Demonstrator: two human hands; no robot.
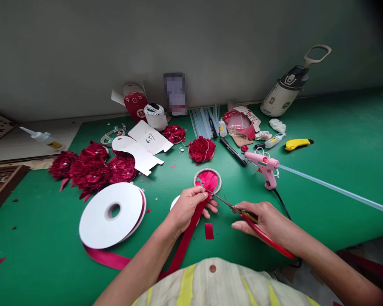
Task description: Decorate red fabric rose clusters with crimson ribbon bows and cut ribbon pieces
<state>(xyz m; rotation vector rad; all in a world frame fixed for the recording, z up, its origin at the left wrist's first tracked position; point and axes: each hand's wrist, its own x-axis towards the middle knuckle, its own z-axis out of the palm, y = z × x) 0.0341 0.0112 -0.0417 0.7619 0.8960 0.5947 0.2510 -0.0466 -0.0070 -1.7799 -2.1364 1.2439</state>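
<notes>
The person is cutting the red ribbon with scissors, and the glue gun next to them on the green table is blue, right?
Not quite. The glue gun is pink, not blue; the head view shows it. The rest holds: the left hand holds the red ribbon, the right hand works the scissors, and the table is green.

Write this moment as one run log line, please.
left hand: holds dark red satin ribbon | right hand: red-handled metal scissors, blades at ribbon | surface: green table

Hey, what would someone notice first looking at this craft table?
Centre front, the left hand pinches red ribbon while the right hand works red-handled scissors at it. Left lies a big white ribbon spool below dark red fabric flowers; right, a pink glue gun.
</notes>
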